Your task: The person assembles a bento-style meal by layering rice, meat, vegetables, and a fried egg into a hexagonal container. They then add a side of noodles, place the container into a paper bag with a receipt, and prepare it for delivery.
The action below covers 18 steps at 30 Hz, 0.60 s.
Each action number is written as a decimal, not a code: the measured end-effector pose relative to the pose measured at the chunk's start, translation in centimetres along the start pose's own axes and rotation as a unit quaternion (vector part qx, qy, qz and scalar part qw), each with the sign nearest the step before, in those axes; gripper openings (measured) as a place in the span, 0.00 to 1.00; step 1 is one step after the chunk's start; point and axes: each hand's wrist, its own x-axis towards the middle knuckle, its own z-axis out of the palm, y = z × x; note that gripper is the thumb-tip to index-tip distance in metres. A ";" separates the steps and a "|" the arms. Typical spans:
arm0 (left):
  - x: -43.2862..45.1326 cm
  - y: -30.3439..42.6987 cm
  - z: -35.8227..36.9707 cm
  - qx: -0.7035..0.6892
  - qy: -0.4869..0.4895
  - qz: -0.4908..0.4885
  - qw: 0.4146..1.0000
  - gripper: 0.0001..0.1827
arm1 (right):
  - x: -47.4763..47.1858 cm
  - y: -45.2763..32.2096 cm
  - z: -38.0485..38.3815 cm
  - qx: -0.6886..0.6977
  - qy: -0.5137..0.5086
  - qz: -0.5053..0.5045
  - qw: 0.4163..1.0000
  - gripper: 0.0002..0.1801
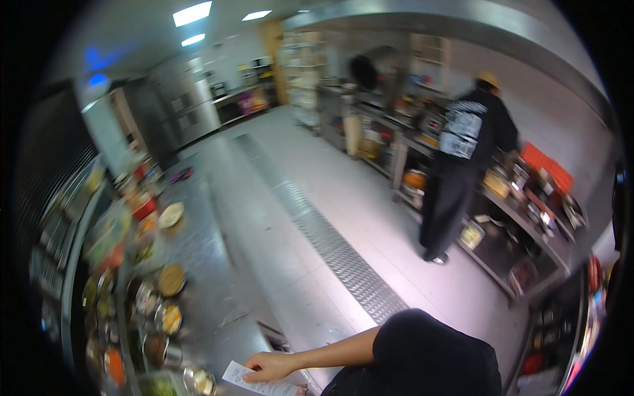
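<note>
My right hand grips a printed paper slip above the edge of a steel counter. The slip bears writing. At its lower right end are a few fingertips of my left hand, pinching the paper; the rest of that hand is cut off by the bottom of the view. Near the slip, on the counter, stands a metal bowl of pale pieces. Beyond it are a steel container, a bowl of white and orange pieces and a bowl of tan food.
A metal floor grating runs along the aisle. Across it, a co-worker in black stands facing a steel work table with a red crate. Tall steel refrigerators and a shelf rack stand at the far end.
</note>
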 end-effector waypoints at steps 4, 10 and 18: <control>2.1 -0.6 4.7 0.001 -0.106 -0.010 0.994 0.15 | -8.4 2.6 -1.9 -0.035 0.112 0.022 0.993 0.17; 2.8 -1.8 12.3 0.014 -0.228 -0.039 0.973 0.16 | -20.1 4.8 -2.9 -0.076 0.252 0.063 0.963 0.16; 3.8 -1.6 22.1 0.044 -0.372 -0.041 0.926 0.16 | -30.0 1.5 -7.1 -0.101 0.414 0.094 0.900 0.16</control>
